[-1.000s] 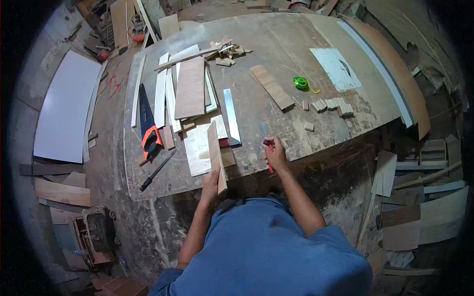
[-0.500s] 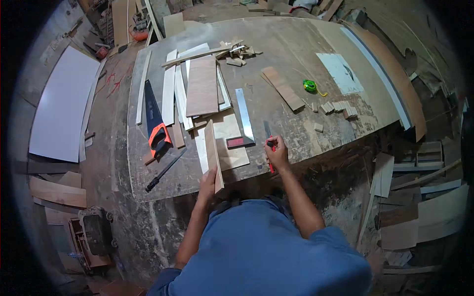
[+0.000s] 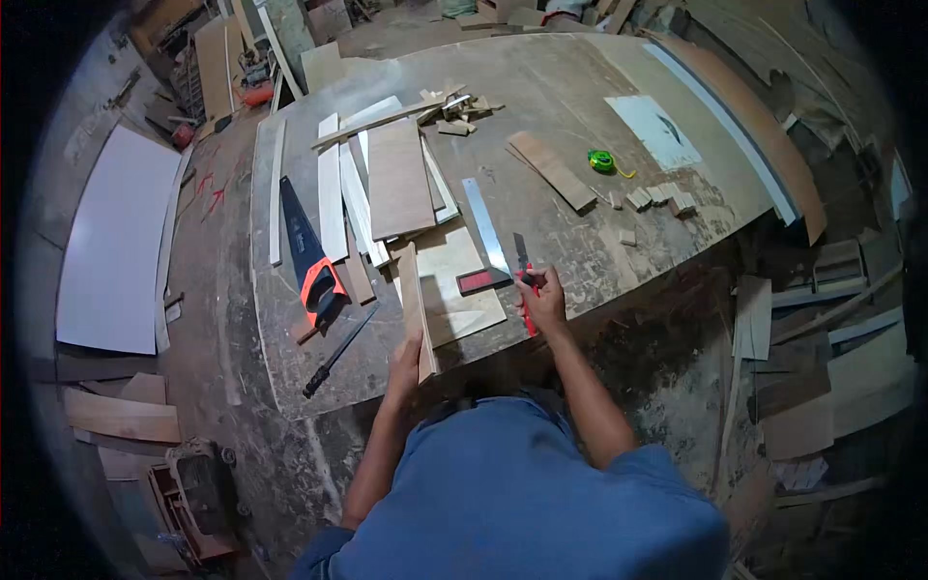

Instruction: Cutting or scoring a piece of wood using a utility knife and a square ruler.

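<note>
My left hand [image 3: 405, 365] grips the near end of a narrow plywood board [image 3: 413, 309] that stands on its long edge over a pale wood sheet [image 3: 464, 314]. Closed round a red-handled tool with a narrow dark blade [image 3: 522, 249] is my right hand [image 3: 547, 302], just past the near table edge; the blade points away from me, and its exact kind is unclear. Between the two hands lies a try square [image 3: 488, 227] with a metal blade and a dark and red stock. A larger plywood panel [image 3: 399, 184] rests on stacked white strips beyond the left hand.
On the worktable [image 3: 541, 87], a handsaw [image 3: 307, 246] with an orange handle and a thin dark rod-like tool [image 3: 338, 353] lie at left. A green tape measure [image 3: 601, 161], small wood blocks [image 3: 662, 198] and a plywood offcut [image 3: 553, 172] lie at right. Leftover boards [image 3: 807, 416] fill the floor at right.
The whole view has shifted slightly, so the table items sit a little differently in the picture. More of the dark blade shows above my right hand. Both hands keep their holds.
</note>
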The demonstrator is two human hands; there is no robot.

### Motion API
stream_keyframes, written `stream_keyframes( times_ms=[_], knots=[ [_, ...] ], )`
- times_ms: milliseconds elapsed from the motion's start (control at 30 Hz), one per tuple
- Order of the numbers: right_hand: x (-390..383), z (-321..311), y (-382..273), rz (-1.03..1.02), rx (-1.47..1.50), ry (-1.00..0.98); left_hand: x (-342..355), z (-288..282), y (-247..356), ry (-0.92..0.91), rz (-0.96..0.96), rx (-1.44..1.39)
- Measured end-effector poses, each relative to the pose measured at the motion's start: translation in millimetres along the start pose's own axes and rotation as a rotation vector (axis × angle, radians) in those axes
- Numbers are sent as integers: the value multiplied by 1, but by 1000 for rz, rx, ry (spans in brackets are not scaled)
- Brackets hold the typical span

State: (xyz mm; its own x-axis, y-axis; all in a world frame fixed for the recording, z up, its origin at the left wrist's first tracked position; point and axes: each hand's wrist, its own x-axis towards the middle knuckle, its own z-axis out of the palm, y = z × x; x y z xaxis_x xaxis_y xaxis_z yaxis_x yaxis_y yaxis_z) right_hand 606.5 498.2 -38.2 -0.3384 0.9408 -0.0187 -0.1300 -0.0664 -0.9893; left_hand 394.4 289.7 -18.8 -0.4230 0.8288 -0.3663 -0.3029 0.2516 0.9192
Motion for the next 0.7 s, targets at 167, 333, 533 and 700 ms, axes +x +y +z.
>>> stream_keyframes(
  times_ms=[167, 333, 533, 700],
  knots=[
    [-4, 8, -15, -36, -46, 16, -3, -2, 17, 19, -44, 52],
    [-2, -7, -9, 9, -186, 77, -2, 5, 26, 29, -72, -37],
    [4, -19, 4, -205, -316, 170, -6, 20, 46, -16, -76, -108],
    [0, -11, -11, -1, -51, -76, 6, -1, 16, 20, -29, -93]
  ],
)
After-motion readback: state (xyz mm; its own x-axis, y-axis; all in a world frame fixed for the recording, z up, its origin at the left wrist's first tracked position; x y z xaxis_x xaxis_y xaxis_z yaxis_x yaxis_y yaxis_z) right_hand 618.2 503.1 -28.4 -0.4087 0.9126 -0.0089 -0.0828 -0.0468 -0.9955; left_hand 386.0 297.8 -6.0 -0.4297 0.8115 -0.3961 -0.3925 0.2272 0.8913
